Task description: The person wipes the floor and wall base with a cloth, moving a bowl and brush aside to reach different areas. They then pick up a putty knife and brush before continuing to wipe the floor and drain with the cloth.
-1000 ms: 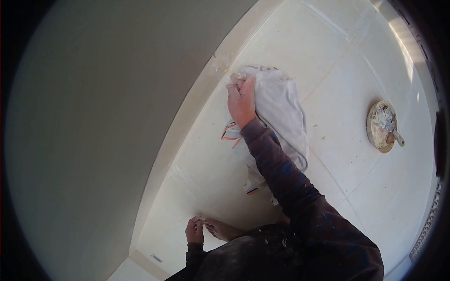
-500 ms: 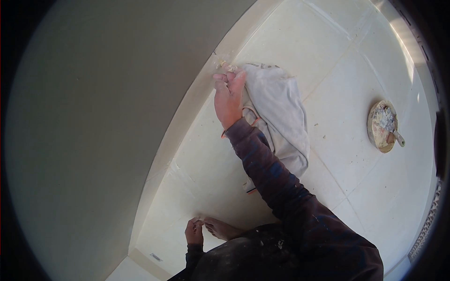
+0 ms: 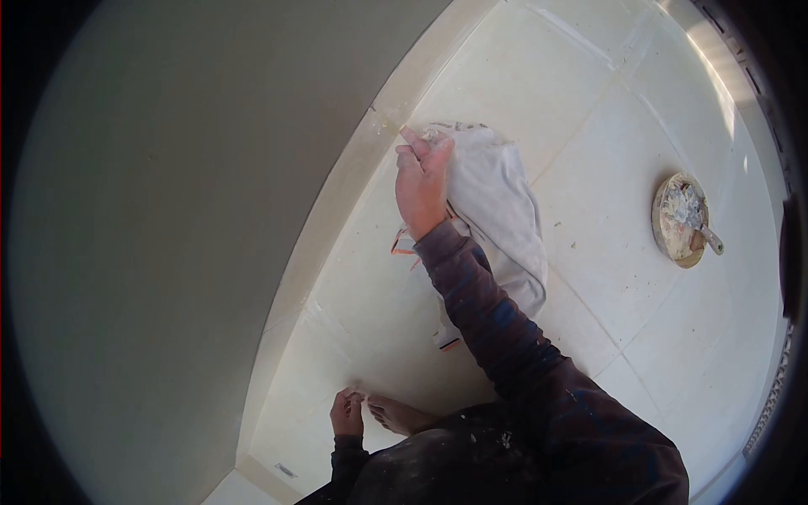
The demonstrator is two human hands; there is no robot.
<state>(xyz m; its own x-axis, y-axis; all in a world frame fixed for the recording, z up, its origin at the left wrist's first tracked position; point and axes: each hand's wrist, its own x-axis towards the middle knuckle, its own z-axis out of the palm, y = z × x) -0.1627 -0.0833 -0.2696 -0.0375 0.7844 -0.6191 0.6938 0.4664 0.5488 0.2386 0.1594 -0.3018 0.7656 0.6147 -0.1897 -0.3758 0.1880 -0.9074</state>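
Note:
My right hand [image 3: 423,187] is closed, fingers curled around a small whitish lump [image 3: 434,135], partly hidden, that looks like filler. It hovers near the joint in the pale skirting [image 3: 380,122], where a yellowish smear shows, and over the edge of a light grey cloth [image 3: 498,181] crumpled on the floor. Down at the lower left, beside my bare foot [image 3: 400,414], my left hand [image 3: 347,412] has its fingers pinched together; whatever they hold is too small to make out.
A round pan [image 3: 658,220] of whitish paste stands on the tiled floor at right, a putty knife [image 3: 714,241] resting in it. The grey wall [image 3: 185,210] rises on the left. A small flat object [image 3: 286,470] lies near the lower skirting corner. Crumbs dot the tiles.
My right hand has drawn back from the skirting joint, slightly right and down, with the whitish lump in its fingers. My left hand stays nearly in place.

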